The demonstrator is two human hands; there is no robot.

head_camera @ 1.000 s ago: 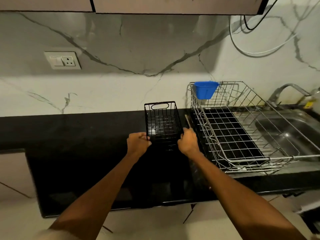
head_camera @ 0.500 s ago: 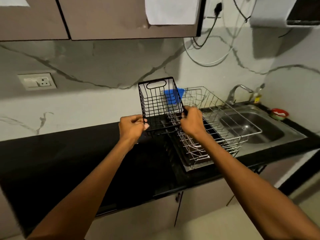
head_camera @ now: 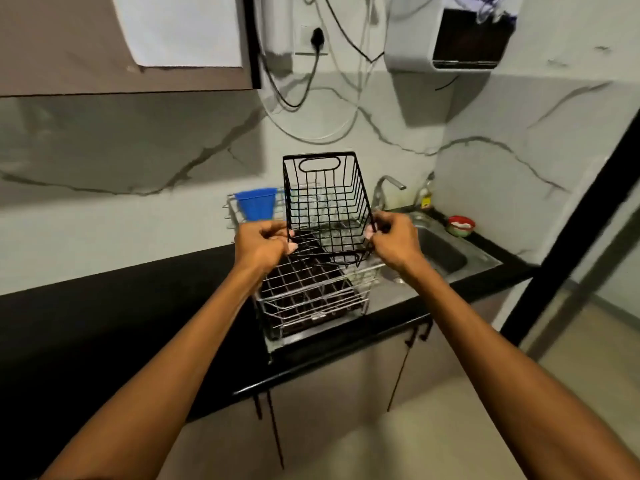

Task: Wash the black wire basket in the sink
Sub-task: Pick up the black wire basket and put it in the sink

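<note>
The black wire basket (head_camera: 327, 206) hangs in the air above the steel dish rack (head_camera: 311, 299), its handle slot at the far end. My left hand (head_camera: 263, 242) pinches its near left rim. My right hand (head_camera: 393, 237) pinches the near right rim. The steel sink (head_camera: 446, 258) lies to the right of the basket, with the tap (head_camera: 386, 188) behind it against the wall.
A blue plastic cup (head_camera: 258, 203) hangs on the rack's back left corner. A small red bowl (head_camera: 460, 225) sits at the sink's far right. The black countertop (head_camera: 104, 323) stretches left. Cables and a white wall unit (head_camera: 446, 32) hang above.
Both hands have lifted the basket off the countertop and carried it right, over the dish rack toward the sink. The view has swung right with it.
</note>
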